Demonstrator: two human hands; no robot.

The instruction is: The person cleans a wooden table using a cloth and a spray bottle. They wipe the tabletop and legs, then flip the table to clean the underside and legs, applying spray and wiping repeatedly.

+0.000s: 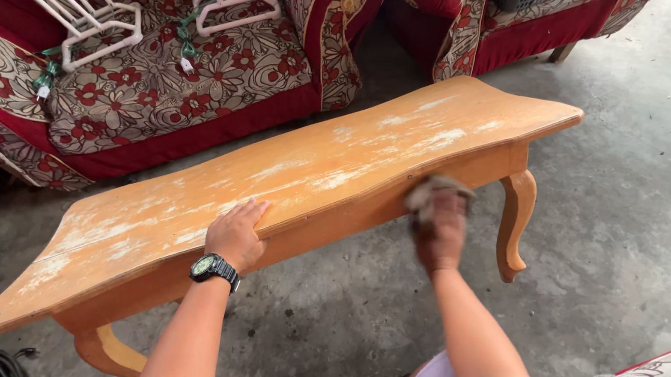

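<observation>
I see the worn wooden table running lower-left to upper-right; left hand flat on it, right hand fingers clenched around a crumpled rag at its front edge.

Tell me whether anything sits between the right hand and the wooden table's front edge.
Only the rag: the right hand presses it against the front edge of the wooden table. The left hand rests bare on the tabletop's near edge, nothing between.

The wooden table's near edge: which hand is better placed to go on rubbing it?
The right hand, probably. It grips the rag and presses it against the near edge of the wooden table. The left hand lies flat on the tabletop without any cloth, seemingly steadying it.
</observation>
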